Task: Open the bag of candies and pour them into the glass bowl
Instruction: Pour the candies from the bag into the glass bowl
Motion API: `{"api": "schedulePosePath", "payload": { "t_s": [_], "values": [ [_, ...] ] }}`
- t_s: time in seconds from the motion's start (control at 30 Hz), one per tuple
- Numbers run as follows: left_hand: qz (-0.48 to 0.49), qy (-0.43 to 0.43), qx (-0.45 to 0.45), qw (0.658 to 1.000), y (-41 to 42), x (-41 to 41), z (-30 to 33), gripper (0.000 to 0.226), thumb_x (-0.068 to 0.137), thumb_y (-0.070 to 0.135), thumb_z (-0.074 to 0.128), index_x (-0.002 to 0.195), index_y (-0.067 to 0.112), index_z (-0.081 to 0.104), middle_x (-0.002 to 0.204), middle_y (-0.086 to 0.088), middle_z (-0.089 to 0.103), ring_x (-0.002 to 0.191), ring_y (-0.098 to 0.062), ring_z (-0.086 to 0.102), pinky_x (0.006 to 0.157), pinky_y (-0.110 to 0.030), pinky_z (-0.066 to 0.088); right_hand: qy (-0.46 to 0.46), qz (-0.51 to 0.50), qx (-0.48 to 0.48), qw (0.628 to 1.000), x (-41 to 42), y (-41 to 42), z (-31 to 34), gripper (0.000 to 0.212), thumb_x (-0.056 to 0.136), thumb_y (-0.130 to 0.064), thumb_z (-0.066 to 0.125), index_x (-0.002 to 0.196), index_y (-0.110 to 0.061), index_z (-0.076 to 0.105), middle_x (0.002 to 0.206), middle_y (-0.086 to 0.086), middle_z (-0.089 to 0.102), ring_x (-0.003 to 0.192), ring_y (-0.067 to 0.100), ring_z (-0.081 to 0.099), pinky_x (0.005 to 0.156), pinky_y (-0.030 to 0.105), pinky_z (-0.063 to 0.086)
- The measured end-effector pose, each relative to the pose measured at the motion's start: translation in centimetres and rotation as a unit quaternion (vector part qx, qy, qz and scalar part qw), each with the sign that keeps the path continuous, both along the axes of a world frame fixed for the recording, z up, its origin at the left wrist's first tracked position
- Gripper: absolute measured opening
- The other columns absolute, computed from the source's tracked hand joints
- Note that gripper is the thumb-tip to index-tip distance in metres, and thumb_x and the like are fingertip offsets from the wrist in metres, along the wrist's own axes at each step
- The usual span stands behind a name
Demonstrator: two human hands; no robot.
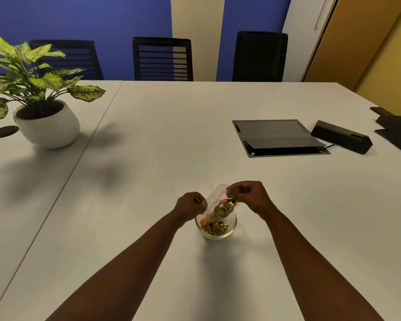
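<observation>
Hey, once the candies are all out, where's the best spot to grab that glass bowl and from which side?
Grip the glass bowl by its rounded outer wall below the rim, probably from its right side: the left hand and the bag cover the left and top. The candies fill the inside, so stay outside.

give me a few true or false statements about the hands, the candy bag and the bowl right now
1. Both hands hold the clear bag above the glass bowl. True: left hand and right hand each pinch it.
2. The bowl has no candies in it yet. False: gold-wrapped candies already lie in it.
3. The potted plant stands at the table's far left. True.
4. The bag lies flat on the table. False: it is held up, tilted over the bowl.
5. The bag has no candies left. False: some show inside it.
</observation>
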State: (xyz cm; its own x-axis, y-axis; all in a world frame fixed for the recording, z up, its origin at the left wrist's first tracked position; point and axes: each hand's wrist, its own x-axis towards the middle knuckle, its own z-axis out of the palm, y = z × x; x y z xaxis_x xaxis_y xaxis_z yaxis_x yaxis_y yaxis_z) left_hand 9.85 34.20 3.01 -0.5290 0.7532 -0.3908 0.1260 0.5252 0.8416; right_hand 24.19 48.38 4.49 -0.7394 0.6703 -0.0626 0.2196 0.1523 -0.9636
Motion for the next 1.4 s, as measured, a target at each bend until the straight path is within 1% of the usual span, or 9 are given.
{"api": "schedulePosePath", "payload": {
  "t_s": [0.1,0.2,0.4,0.6,0.77,1.0,1.13,1.23,1.4],
  "values": [
    [-0.017,0.005,0.007,1.0,0.0,0.3,0.1,0.016,0.08,0.005,0.067,0.095,0.012,0.065,0.093,-0.007,0.063,0.087,-0.02,0.057,0.07,-0.028,0.047,0.0,0.007,0.011,1.0,-0.4,-0.2,0.3,0.02,0.074,0.014,0.067,0.094,0.009,0.07,0.089,0.016,0.069,0.076,0.019,0.067,0.068,0.018,0.059],
    [-0.016,-0.004,0.007,1.0,0.1,0.4,0.3,0.022,0.081,0.006,0.067,0.103,0.005,0.068,0.093,-0.008,0.064,0.085,-0.02,0.059,0.073,-0.029,0.048,-0.004,0.014,0.011,1.0,-0.6,-0.2,0.7,0.019,0.074,0.013,0.068,0.092,0.007,0.071,0.09,0.016,0.069,0.073,0.016,0.067,0.06,0.016,0.058],
    [-0.018,0.013,0.004,1.0,0.0,0.4,0.2,0.022,0.08,0.005,0.065,0.102,0.003,0.071,0.097,-0.009,0.07,0.078,-0.012,0.057,0.056,-0.014,0.04,-0.025,0.031,0.047,0.998,-0.9,0.0,1.2,0.022,0.074,0.01,0.07,0.095,0.006,0.071,0.088,0.013,0.07,0.07,0.009,0.069,0.058,0.011,0.056],
    [-0.005,0.024,0.001,1.0,0.1,0.3,0.2,0.021,0.079,0.002,0.068,0.098,-0.006,0.07,0.065,0.008,0.059,0.05,0.004,0.059,0.039,0.0,0.038,-0.029,0.045,0.067,0.996,-1.1,0.0,1.8,0.022,0.073,0.008,0.071,0.094,0.003,0.071,0.085,0.011,0.071,0.063,-0.007,0.069,0.057,0.007,0.053],
    [-0.005,0.029,0.004,1.0,-0.1,0.2,0.3,0.022,0.08,0.004,0.068,0.099,-0.004,0.07,0.072,0.002,0.062,0.06,-0.001,0.052,0.038,0.001,0.036,-0.03,0.043,0.068,0.996,-1.1,-0.1,2.2,0.021,0.072,0.007,0.073,0.093,0.003,0.072,0.084,0.009,0.07,0.062,-0.004,0.069,0.056,0.006,0.052],
    [-0.016,0.025,0.01,0.999,0.0,0.2,0.1,0.029,0.082,0.011,0.066,0.11,0.008,0.07,0.11,-0.015,0.072,0.094,-0.02,0.063,0.085,-0.028,0.05,-0.046,0.047,0.069,0.995,-1.3,-0.4,3.0,0.027,0.072,0.0,0.074,0.07,-0.027,0.073,0.069,-0.004,0.071,0.057,-0.002,0.067,0.057,0.009,0.054],
    [-0.018,0.024,0.011,1.0,0.1,0.1,0.0,0.028,0.083,0.01,0.065,0.11,0.009,0.07,0.111,-0.015,0.072,0.081,-0.013,0.06,0.061,-0.013,0.045,-0.042,0.045,0.057,0.996,-1.3,-0.5,3.2,0.025,0.071,0.0,0.075,0.07,-0.025,0.074,0.068,-0.008,0.071,0.058,-0.003,0.067,0.055,0.007,0.052],
    [-0.011,0.024,0.013,1.0,0.1,0.0,-0.1,0.026,0.082,0.009,0.065,0.108,0.007,0.071,0.108,-0.014,0.073,0.065,-0.002,0.058,0.046,-0.001,0.041,-0.031,0.046,0.052,0.997,-1.4,-0.3,3.1,0.014,0.071,0.004,0.074,0.08,-0.007,0.076,0.066,-0.013,0.071,0.059,-0.004,0.066,0.055,0.007,0.051],
    [-0.013,0.033,0.026,0.999,0.0,-0.2,0.0,0.02,0.081,0.01,0.067,0.099,0.007,0.074,0.092,-0.004,0.072,0.062,0.004,0.058,0.043,0.002,0.037,-0.002,0.022,0.036,0.999,-1.6,-0.3,3.2,0.022,0.074,0.002,0.073,0.096,0.005,0.071,0.07,-0.005,0.07,0.061,0.0,0.067,0.054,0.005,0.05]
  ]
}}
